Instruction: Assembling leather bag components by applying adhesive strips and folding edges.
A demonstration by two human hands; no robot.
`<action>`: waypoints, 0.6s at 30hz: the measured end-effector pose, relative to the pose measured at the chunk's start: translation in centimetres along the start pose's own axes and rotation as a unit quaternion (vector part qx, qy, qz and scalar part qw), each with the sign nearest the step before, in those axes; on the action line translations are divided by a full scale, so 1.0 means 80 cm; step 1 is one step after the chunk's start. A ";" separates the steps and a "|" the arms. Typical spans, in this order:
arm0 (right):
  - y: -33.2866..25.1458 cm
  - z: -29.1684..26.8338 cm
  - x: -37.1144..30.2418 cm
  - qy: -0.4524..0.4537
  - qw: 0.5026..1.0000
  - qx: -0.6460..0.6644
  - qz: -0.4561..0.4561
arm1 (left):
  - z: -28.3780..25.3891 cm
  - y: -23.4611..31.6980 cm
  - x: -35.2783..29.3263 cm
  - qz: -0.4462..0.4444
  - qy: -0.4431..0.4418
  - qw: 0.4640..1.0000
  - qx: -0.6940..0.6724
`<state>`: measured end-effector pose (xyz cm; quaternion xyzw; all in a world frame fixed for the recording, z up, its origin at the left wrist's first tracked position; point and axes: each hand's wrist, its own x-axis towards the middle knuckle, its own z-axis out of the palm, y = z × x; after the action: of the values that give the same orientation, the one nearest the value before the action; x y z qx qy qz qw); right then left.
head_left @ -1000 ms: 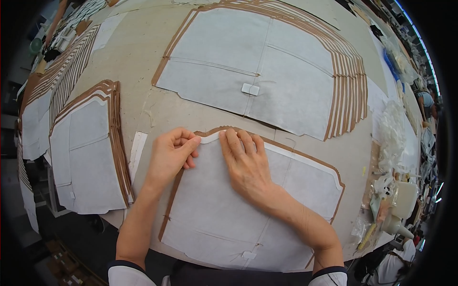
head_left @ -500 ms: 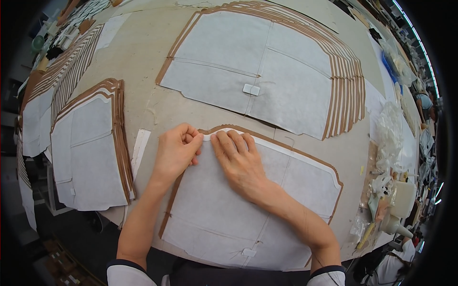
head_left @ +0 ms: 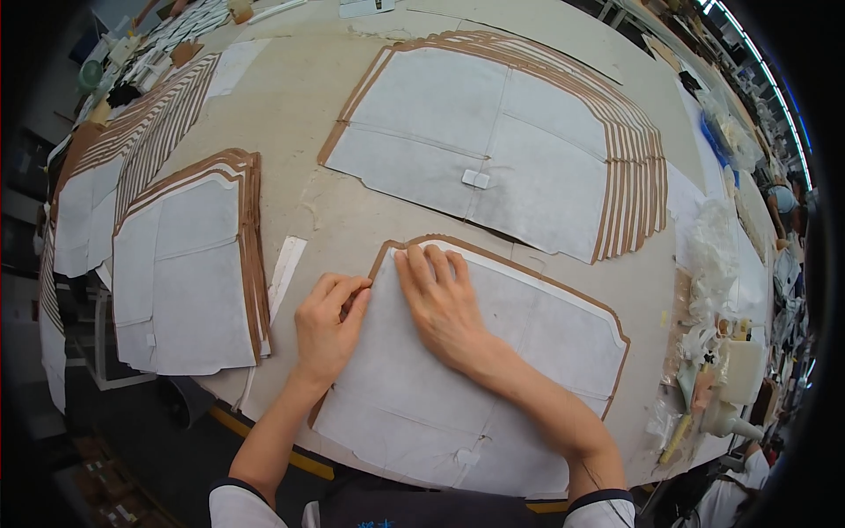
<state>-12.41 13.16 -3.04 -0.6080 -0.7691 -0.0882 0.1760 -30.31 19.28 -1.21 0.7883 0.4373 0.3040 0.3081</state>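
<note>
A pale grey fabric panel with a brown border (head_left: 396, 378) lies on the beige tabletop (head_left: 295, 211), a narrow white strip (head_left: 550, 292) edging its far side. The left hand (head_left: 333, 319) is at the panel's upper left border, thumb and forefinger drawn close together; whether cloth is pinched between them, I cannot tell. The right hand (head_left: 444, 312) lies palm down on the panel near its far edge, fingers extended with narrow gaps, its forearm hiding part of the cloth. Beyond the panel spreads a fanned stack of grey, brown-edged pieces (head_left: 528, 132); left of it stand a narrower grey-and-brown stack (head_left: 198, 273) and, nearer, a slim white strip of card or paper (head_left: 286, 268). Clear crumpled plastic bags (head_left: 711, 264) and a whitish plastic bottle (head_left: 742, 374) crowd its right.
</note>
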 end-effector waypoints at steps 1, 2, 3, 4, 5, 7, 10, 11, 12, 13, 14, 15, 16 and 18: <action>-0.002 0.000 0.000 0.001 1.000 -0.003 -0.002 | 0.000 0.001 -0.001 -0.003 -0.005 1.000 -0.001; -0.005 0.001 0.000 -0.001 1.000 -0.016 0.001 | -0.001 0.002 -0.003 -0.005 -0.009 1.000 -0.002; -0.007 0.001 0.000 -0.003 1.000 -0.029 0.005 | -0.002 0.003 -0.005 -0.002 -0.007 1.000 -0.004; -0.010 0.002 0.001 -0.001 0.999 -0.032 0.004 | -0.004 0.005 -0.007 -0.003 -0.015 1.000 0.002; -0.013 0.003 0.003 -0.004 0.999 -0.042 0.011 | -0.005 0.006 -0.011 -0.004 -0.023 1.000 0.008; -0.018 0.002 0.007 -0.004 0.998 -0.054 0.018 | -0.008 0.007 -0.019 -0.004 -0.027 1.000 0.012; -0.012 -0.003 0.007 -0.020 0.998 -0.044 0.035 | -0.011 0.008 -0.032 0.037 -0.013 0.997 0.062; -0.006 -0.007 0.005 -0.047 0.998 -0.003 0.030 | -0.011 0.009 -0.037 0.077 0.007 0.991 0.107; -0.001 -0.010 0.000 -0.072 0.996 0.039 0.025 | -0.013 0.011 -0.040 0.085 0.006 0.991 0.106; 0.005 -0.011 -0.015 -0.069 0.997 0.034 0.030 | -0.013 0.012 -0.043 0.035 -0.016 0.998 0.049; 0.012 -0.014 -0.040 -0.050 0.997 0.058 0.018 | -0.013 0.013 -0.045 -0.014 -0.040 0.999 -0.009; 0.016 -0.021 -0.066 -0.031 0.996 0.084 0.004 | -0.019 0.011 -0.048 -0.009 -0.043 0.999 -0.010; 0.017 -0.037 -0.093 -0.048 0.994 0.087 0.050 | -0.029 0.005 -0.051 -0.080 -0.073 0.989 -0.104; 0.030 -0.076 -0.164 -0.063 0.986 0.057 0.145 | -0.049 -0.001 -0.053 -0.146 -0.101 0.964 -0.197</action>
<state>-6.49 -0.22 -2.58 -0.7063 -0.6861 0.0206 0.1729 -35.09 16.49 0.28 0.6660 0.4458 0.2549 0.5411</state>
